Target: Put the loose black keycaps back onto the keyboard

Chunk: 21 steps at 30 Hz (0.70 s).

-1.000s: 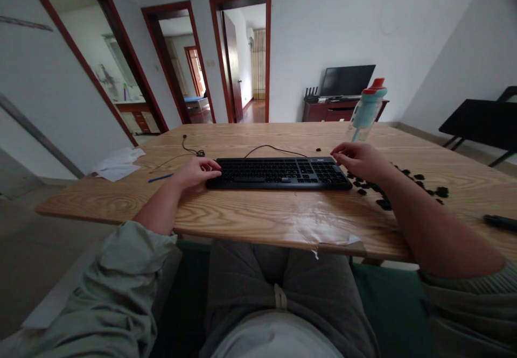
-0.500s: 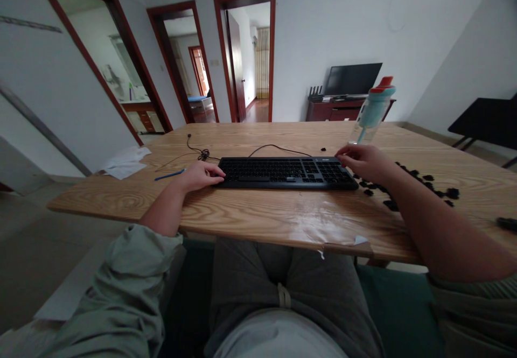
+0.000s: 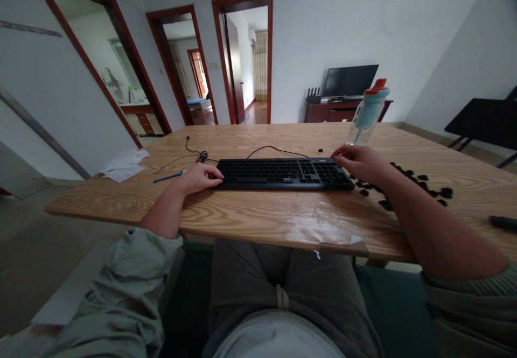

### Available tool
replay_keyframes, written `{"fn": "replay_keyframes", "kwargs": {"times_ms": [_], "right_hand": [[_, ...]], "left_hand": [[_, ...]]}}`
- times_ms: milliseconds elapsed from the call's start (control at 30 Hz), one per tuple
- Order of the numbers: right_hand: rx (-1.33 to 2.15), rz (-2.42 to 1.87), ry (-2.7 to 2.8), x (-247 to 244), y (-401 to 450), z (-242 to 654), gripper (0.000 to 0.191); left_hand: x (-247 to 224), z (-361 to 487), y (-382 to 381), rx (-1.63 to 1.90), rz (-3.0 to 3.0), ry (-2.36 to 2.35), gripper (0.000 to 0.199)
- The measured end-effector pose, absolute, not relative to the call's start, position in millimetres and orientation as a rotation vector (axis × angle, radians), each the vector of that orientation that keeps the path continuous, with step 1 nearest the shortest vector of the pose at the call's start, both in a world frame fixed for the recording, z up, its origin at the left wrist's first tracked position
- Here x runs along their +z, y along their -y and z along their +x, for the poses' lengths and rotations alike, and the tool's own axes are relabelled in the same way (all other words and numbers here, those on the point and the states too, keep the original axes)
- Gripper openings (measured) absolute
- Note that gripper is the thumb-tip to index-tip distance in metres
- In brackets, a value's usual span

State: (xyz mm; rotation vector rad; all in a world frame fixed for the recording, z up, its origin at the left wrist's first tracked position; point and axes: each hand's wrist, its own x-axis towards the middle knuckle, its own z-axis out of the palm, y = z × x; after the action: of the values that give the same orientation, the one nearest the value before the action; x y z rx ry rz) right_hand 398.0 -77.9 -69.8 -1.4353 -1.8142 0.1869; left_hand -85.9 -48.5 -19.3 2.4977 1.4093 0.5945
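Across the table (image 3: pixel 242 212): a black keyboard (image 3: pixel 270 174) — long axis left to right, number pad (image 3: pixel 330 174) rightward, space bar (image 3: pixel 251 180) on the near side.
Left hand (image 3: pixel 201 177): at the keyboard's left end, thumb and fingers curled; cannot tell whether it grips.
Right hand (image 3: pixel 358 160): well apart from the left, fingertips bunched at the far right corner — grip unclear.

Black keyboard (image 3: pixel 278 175); wood-grained tan table (image 3: pixel 242 212); blue pen (image 3: pixel 167 177).
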Motion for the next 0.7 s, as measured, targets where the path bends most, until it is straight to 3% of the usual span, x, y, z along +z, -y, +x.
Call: {"fn": "replay_keyframes", "kwargs": {"times_ms": [233,433,700], "right_hand": [[0.147,-1.399,1.849,-69.4,78.5,393.2,0.026],[0.183,-1.397,1.839,-69.3,80.9,389.8,0.026],[0.172,-1.378,1.854,-69.9,81.5,389.4,0.027]], "left_hand": [[-22.4,-17.0,56.3,0.837,2.623,-1.234,0.035],[-35.1,58.6,59.5,0.618,2.785,-0.934,0.021],[-24.2,31.4,47.2,0.705,2.605,-1.204,0.033]]}}
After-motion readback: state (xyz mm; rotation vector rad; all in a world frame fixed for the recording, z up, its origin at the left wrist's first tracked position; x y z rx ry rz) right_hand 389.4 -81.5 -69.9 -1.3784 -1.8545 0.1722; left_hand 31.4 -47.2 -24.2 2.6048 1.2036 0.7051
